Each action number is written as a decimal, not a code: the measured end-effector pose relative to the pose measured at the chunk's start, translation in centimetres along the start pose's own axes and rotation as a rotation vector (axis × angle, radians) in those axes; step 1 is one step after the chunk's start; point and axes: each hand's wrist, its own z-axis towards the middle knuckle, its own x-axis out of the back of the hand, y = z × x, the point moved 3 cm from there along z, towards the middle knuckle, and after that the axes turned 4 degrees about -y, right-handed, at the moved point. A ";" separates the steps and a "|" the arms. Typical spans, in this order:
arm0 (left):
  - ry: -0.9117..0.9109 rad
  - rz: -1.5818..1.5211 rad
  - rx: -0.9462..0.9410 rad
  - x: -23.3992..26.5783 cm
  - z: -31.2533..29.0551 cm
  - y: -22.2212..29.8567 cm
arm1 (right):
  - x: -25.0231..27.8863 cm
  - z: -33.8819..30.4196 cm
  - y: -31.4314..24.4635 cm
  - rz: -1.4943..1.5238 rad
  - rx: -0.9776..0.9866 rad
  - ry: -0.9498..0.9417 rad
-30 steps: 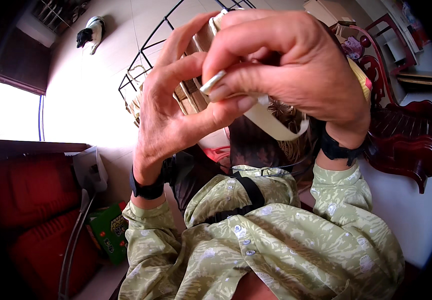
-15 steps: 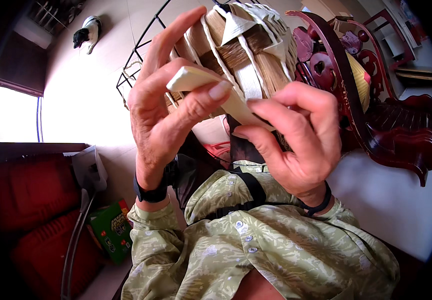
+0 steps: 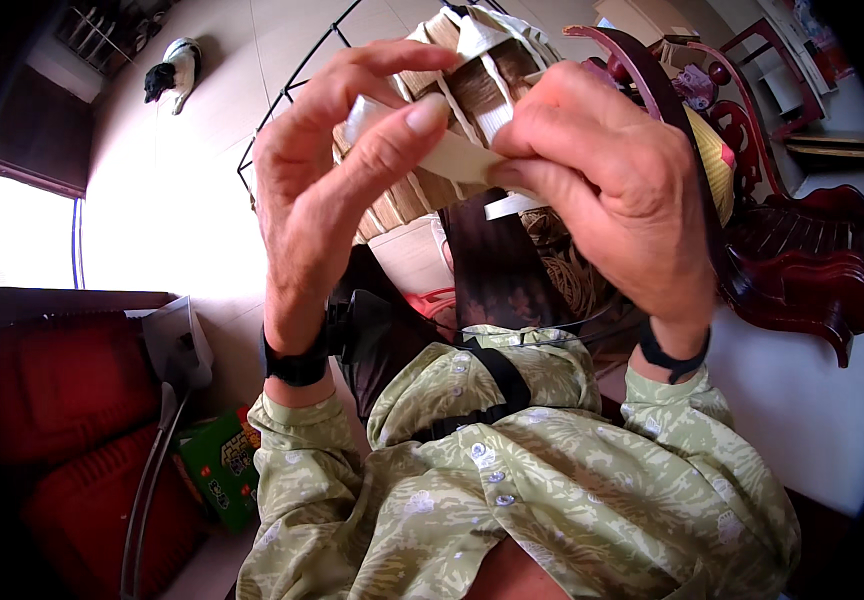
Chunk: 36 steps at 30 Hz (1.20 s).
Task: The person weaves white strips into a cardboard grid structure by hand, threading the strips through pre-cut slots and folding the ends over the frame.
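A flat cream-white strip stretches between my hands. My left hand pinches one end between thumb and forefinger, its index finger reaching over the woven work. Farther along, my right hand grips the strip between thumb and bent fingers. Just behind them is a woven piece of tan and brown bands crossed by white cords, set on a black wire frame. My right hand hides part of its right side. Under that hand a loose white strip end shows.
Coiled tan cord lies below my right hand. A carved dark red wooden chair stands at right. Left are red plastic containers, a long-handled dustpan and a green box. A black-and-white dog is on the far floor.
My right hand has moved up and turned, its knuckles now facing up and its fingers curled tighter on the strip. The strip's left end has tilted upward; the woven piece sits slightly farther left.
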 end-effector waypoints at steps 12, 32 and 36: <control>0.023 -0.053 -0.095 0.0 -1.3 -0.8 | -3.9 -6.2 -3.3 -0.055 0.117 0.481; 0.007 -0.182 -0.340 0.7 -2.2 -1.9 | -6.0 -5.5 -3.4 -0.171 0.149 0.587; 0.070 -0.128 -0.293 0.3 -2.1 -2.3 | -5.9 -4.8 -2.7 -0.146 0.113 0.657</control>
